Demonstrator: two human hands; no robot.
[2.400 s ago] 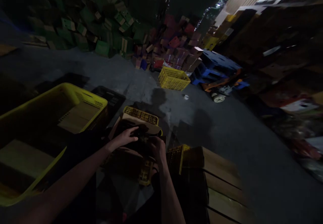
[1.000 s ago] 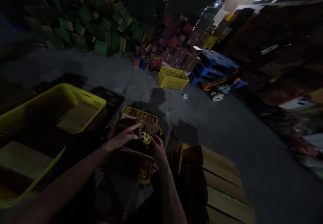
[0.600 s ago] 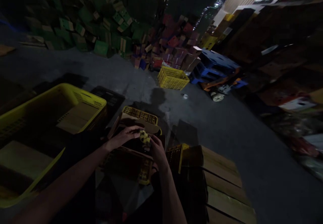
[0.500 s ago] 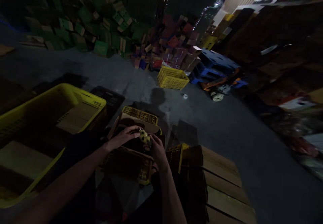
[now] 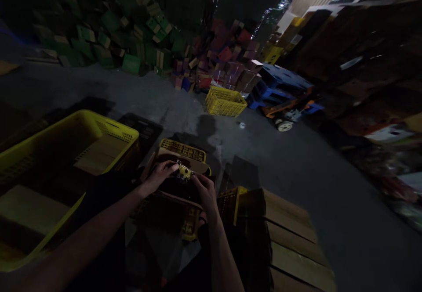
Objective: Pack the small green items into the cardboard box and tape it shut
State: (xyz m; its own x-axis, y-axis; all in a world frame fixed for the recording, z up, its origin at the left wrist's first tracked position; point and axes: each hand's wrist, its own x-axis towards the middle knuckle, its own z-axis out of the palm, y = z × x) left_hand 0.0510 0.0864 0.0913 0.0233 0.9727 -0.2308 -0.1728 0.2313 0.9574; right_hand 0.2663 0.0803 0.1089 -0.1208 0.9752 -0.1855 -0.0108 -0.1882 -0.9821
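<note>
Both hands are seen low in the middle of the view, meeting over a small crate [image 5: 183, 149]. Left hand [image 5: 160, 174] is curled, its fingertips closed on a small yellow object [image 5: 184, 172]. Right hand [image 5: 203, 189] is closed on the same object from the near side, with the fingers bent toward it. The object is thus held between the two hands, just above a cardboard sheet [image 5: 194, 164] that lies in the small crate. What kind of object it is cannot be told in the dim light.

A large yellow crate [image 5: 108, 127] is noted to the left, with flat cardboard pieces inside. Stacked cardboard boxes [image 5: 290, 235] are seen just right of the right forearm. Further off, on the concrete floor [image 5: 280, 164], a second yellow crate [image 5: 226, 102] is recorded, well apart from the hands. Behind it a heap of green boxes [image 5: 132, 41] and a heap of red boxes [image 5: 227, 61] are piled. Blue pallets [image 5: 283, 79] are stacked to the right of those.
</note>
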